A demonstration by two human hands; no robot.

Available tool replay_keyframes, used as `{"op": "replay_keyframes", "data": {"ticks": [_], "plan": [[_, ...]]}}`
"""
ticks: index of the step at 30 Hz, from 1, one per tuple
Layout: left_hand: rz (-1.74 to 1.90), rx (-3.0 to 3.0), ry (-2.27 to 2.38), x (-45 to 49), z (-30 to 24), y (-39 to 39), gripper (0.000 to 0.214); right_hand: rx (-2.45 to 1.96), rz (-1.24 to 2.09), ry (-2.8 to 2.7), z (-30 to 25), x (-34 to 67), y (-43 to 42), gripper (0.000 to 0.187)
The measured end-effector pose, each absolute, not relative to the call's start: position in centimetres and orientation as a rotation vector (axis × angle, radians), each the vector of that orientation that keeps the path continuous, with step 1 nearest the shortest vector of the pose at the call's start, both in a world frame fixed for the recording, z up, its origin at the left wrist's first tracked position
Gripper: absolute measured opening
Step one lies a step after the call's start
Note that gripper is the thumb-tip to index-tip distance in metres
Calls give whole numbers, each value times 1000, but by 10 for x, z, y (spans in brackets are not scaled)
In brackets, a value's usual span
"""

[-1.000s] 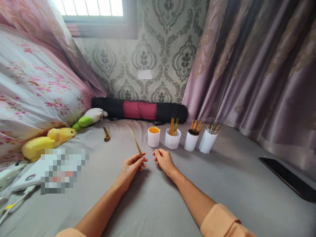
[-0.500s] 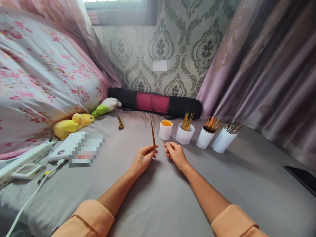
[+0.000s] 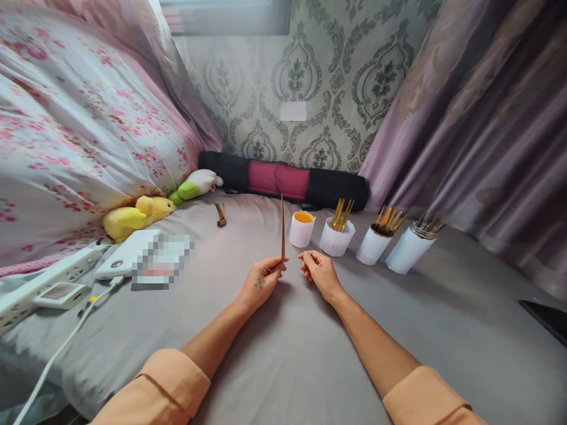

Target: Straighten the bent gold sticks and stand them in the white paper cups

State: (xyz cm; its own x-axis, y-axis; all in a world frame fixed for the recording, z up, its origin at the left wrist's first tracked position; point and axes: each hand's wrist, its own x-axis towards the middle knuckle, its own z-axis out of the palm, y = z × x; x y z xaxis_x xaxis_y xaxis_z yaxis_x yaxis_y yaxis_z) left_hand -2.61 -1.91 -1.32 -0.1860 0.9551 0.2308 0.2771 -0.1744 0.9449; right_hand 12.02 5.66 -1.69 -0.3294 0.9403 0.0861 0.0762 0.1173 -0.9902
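Observation:
My left hand [image 3: 261,283] is closed, pinching the lower end of a thin brown pointed stick [image 3: 283,227] that stands nearly upright. My right hand [image 3: 322,273] is just to the right, apart from the stick, its fingers curled in a pinch; whatever it may hold is hidden. Beyond the hands stands a white-wrapped cup [image 3: 302,232] that is orange-yellow inside. To its right are a wider white cup [image 3: 336,243] with golden sticks, a white can [image 3: 372,248] with orange and brown sticks, and a tilted-looking white jar [image 3: 408,252] with brown sticks.
A small golden-brown bundle [image 3: 221,215] lies on the grey sheet [image 3: 283,366]. At left are a power strip [image 3: 48,283], a white power bank [image 3: 126,260] with cable, and plush toys [image 3: 126,221]. A black and red roll [image 3: 279,179] lies by the wall; a dark flat device [image 3: 544,319] lies at right.
The brown stick has turned from leaning left to nearly upright in my left hand. My right hand stays curled beside it. The whole view has shifted slightly.

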Motion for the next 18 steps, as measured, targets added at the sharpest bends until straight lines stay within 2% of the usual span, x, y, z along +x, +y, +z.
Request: {"op": "replay_keyframes", "data": {"ticks": [18], "plan": [[1266, 1975, 1681, -30, -16, -21, 31, -908, 1388, -1506, -9, 119, 52, 36]]}}
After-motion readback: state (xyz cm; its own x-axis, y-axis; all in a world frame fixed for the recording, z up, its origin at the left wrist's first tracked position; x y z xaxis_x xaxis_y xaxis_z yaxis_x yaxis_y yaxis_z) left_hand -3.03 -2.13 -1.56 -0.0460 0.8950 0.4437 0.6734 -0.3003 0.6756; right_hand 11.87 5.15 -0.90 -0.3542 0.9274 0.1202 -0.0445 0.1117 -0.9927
